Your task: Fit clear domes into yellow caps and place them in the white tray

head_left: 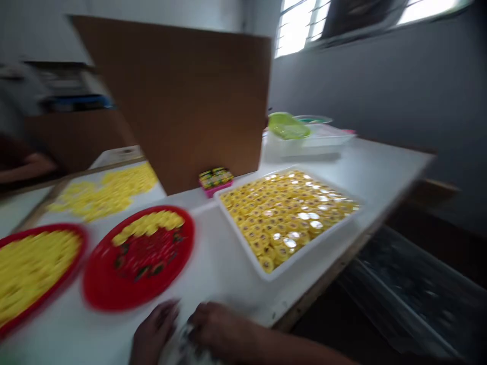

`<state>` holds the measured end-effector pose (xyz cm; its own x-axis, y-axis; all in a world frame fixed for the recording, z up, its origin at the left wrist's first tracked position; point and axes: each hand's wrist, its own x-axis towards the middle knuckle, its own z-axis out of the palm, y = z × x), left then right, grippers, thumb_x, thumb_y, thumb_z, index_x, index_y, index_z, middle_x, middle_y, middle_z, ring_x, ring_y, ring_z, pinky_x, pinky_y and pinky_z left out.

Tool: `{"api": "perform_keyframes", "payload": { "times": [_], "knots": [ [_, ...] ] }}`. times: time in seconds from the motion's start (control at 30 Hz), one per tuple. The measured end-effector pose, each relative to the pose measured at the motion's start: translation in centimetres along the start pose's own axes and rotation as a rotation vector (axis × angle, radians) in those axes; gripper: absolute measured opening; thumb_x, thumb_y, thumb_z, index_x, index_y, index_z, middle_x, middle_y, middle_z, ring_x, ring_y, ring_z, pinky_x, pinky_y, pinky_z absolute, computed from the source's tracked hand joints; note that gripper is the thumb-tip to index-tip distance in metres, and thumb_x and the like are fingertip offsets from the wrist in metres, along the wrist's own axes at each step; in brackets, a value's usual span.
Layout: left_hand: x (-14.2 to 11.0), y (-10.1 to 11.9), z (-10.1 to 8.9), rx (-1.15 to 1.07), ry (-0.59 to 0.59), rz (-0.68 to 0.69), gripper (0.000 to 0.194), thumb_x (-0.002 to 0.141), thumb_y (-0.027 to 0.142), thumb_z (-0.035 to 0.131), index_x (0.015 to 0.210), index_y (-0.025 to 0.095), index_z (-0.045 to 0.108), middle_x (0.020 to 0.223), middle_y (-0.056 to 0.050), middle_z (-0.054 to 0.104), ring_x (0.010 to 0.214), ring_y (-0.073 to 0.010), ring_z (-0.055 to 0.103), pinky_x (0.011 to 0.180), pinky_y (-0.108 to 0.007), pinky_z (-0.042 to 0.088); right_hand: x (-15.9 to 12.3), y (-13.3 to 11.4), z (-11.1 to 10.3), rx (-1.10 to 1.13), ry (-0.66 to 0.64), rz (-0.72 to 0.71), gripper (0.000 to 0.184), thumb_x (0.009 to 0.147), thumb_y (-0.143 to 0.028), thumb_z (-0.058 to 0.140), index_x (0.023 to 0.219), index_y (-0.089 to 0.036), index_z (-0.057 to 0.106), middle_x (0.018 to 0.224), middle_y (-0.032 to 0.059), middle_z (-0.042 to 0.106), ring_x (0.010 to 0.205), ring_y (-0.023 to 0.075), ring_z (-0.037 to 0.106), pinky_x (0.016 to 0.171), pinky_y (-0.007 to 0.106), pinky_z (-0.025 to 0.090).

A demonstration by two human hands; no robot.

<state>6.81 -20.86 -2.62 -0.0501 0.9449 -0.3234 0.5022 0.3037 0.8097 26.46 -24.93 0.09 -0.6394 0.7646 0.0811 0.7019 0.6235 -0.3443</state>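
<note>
At the bottom of the head view, my left hand (155, 329) is curled, with its fingertips pointing toward my right hand. My right hand (218, 327) is closed, knuckles up, a short way to its right. A pale, blurred item with dark patches (186, 350) shows below and between them; I cannot make out what it is or how firmly either hand grips it. Just beyond my hands lies a red oval tray (110, 289) with yellow discs along its far part and small dark pieces around its patterned middle.
A white tray (247, 261) full of shiny yellow discs stands to the right. Another red tray (81, 246) with yellow pieces is at left; loose yellow pieces (110, 190) lie behind. A pink box (215, 191) stands by the brown board (182, 101). Green basket (287, 125) behind.
</note>
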Motion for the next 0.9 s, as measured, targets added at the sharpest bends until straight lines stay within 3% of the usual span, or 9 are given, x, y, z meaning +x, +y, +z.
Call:
{"api": "perform_keyframes", "payload": {
  "times": [0.07, 0.17, 0.3, 0.37, 0.47, 0.53, 0.6, 0.73, 0.9],
  "knots": [
    [-0.8, -1.2, -0.7, -0.186, -0.079, 0.077, 0.043, 0.065, 0.053, 0.068, 0.091, 0.019, 0.067, 0.085, -0.004, 0.066, 0.065, -0.0195, 0.058, 0.058, -0.028, 0.050, 0.5, -0.7, 1.3, 0.077, -0.012, -0.108, 0.012, 0.086, -0.022, 0.052, 0.084, -0.024, 0.064, 0.082, 0.0030, 0.064, 0.083, 0.0158, 0.059, 0.079, 0.027, 0.046],
    [-0.9, -1.6, -1.1, -0.294, -0.069, 0.069, 0.039, 0.068, 0.048, 0.066, 0.089, 0.015, 0.065, 0.072, -0.004, 0.063, 0.057, -0.0166, 0.055, 0.051, -0.025, 0.046, 1.2, -0.6, 2.6, 0.185, 0.011, -0.070, 0.015, 0.087, -0.020, 0.050, 0.079, -0.020, 0.063, 0.081, 0.0055, 0.063, 0.083, 0.0185, 0.058, 0.074, 0.028, 0.045],
    [-0.7, -0.7, -2.7, -0.185, 0.070, 0.168, 0.031, 0.075, 0.044, 0.059, 0.086, 0.016, 0.065, 0.067, -0.002, 0.061, 0.054, -0.0160, 0.054, 0.049, -0.024, 0.043, 0.9, -0.1, 3.3, 0.338, 0.098, 0.081, 0.009, 0.084, -0.021, 0.056, 0.086, -0.022, 0.065, 0.091, 0.0065, 0.062, 0.087, 0.0190, 0.056, 0.075, 0.028, 0.045],
    [0.3, 0.2, -4.7, -0.052, 0.217, 0.248, 0.028, 0.079, 0.042, 0.056, 0.087, 0.018, 0.066, 0.065, -0.001, 0.060, 0.058, -0.0174, 0.055, 0.054, -0.025, 0.044, 0.3, 0.0, 3.2, 0.393, 0.138, 0.125, 0.020, 0.080, -0.018, 0.059, 0.098, -0.024, 0.064, 0.101, 0.0069, 0.061, 0.094, 0.0192, 0.055, 0.081, 0.028, 0.044],
    [3.9, 1.9, -8.5, 0.257, 0.476, 0.355, 0.022, 0.084, 0.035, 0.053, 0.092, 0.020, 0.065, 0.079, -0.002, 0.064, 0.069, -0.0189, 0.059, 0.066, -0.027, 0.046, -0.6, 0.0, 3.0, 0.430, 0.137, 0.128, 0.042, 0.075, -0.008, 0.058, 0.114, -0.025, 0.058, 0.112, 0.0068, 0.057, 0.104, 0.0198, 0.051, 0.089, 0.029, 0.042],
    [7.4, 3.1, -10.9, 0.517, 0.556, 0.377, 0.021, 0.086, 0.028, 0.051, 0.101, 0.019, 0.062, 0.097, -0.005, 0.064, 0.081, -0.0202, 0.060, 0.074, -0.028, 0.046, -1.1, 0.1, 3.0, 0.439, 0.125, 0.122, 0.046, 0.075, -0.003, 0.051, 0.117, -0.023, 0.057, 0.113, 0.0072, 0.056, 0.105, 0.0197, 0.050, 0.090, 0.029, 0.042],
    [11.2, 4.2, -12.7, 0.711, 0.552, 0.360, 0.026, 0.085, 0.023, 0.052, 0.110, 0.016, 0.058, 0.109, -0.009, 0.060, 0.095, -0.0231, 0.058, 0.081, -0.029, 0.045, -1.3, 0.4, 3.1, 0.447, 0.123, 0.123, 0.042, 0.078, -0.004, 0.047, 0.114, -0.021, 0.058, 0.110, 0.0081, 0.058, 0.102, 0.0194, 0.052, 0.087, 0.029, 0.044],
    [17.3, 5.3, -14.2, 0.830, 0.498, 0.317, 0.035, 0.081, 0.020, 0.059, 0.115, 0.012, 0.055, 0.113, -0.014, 0.057, 0.103, -0.0273, 0.054, 0.085, -0.031, 0.044, -1.1, 1.4, 3.8, 0.451, 0.112, 0.162, 0.031, 0.080, -0.008, 0.047, 0.104, -0.018, 0.063, 0.100, 0.0093, 0.061, 0.093, 0.0192, 0.057, 0.081, 0.027, 0.047],
    [21.2, 4.6, -14.6, 0.913, 0.412, 0.239, 0.024, 0.079, 0.018, 0.059, 0.103, 0.013, 0.062, 0.102, -0.014, 0.062, 0.097, -0.0296, 0.057, 0.082, -0.033, 0.044, -0.7, 2.1, 4.1, 0.514, 0.138, 0.232, 0.024, 0.084, -0.013, 0.049, 0.100, -0.019, 0.065, 0.094, 0.0073, 0.063, 0.086, 0.0167, 0.060, 0.076, 0.023, 0.047]
  ]
}}
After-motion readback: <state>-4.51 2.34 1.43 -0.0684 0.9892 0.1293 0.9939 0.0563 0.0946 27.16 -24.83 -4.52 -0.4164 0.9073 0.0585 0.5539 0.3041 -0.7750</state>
